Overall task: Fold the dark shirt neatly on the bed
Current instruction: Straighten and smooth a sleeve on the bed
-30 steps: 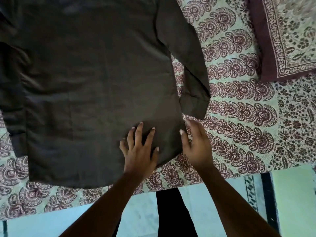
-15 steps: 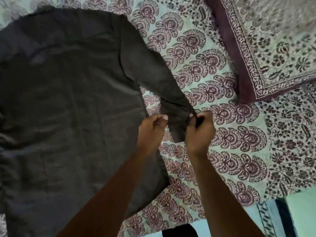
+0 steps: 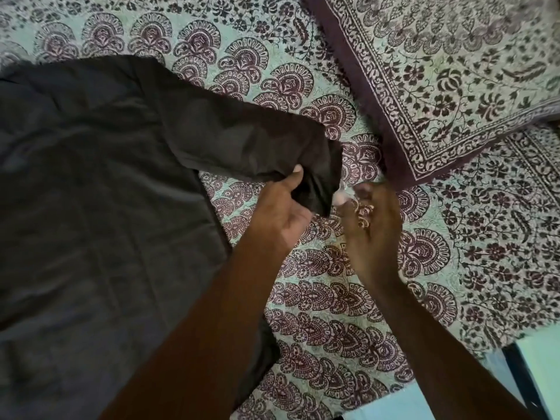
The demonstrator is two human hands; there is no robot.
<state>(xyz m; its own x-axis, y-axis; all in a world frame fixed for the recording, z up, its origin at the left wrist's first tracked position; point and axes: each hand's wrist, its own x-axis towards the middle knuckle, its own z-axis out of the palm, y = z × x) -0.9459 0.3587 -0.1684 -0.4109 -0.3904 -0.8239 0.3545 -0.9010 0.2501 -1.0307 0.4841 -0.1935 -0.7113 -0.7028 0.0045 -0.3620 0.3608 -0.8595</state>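
Note:
The dark shirt (image 3: 100, 213) lies spread flat on the left of the bed, its back up. Its right sleeve (image 3: 242, 140) stretches out to the right across the patterned sheet. My left hand (image 3: 281, 213) grips the sleeve's cuff (image 3: 321, 183), thumb on top, and holds it slightly off the sheet. My right hand (image 3: 372, 228) is blurred by motion just right of the cuff. Its fingers reach toward the cuff's edge and look stretched out, with no cloth plainly held between them.
A pillow (image 3: 454, 80) in a dark-bordered floral cover lies at the upper right, close to the cuff. The bed sheet (image 3: 327, 298) has a maroon paisley print on pale green. The bed's near edge and pale floor (image 3: 539, 359) show at the lower right.
Both hands left the shirt's hem and took up the right sleeve's cuff. The sleeve has since swung outward to the right, and my right hand has come off the cuff.

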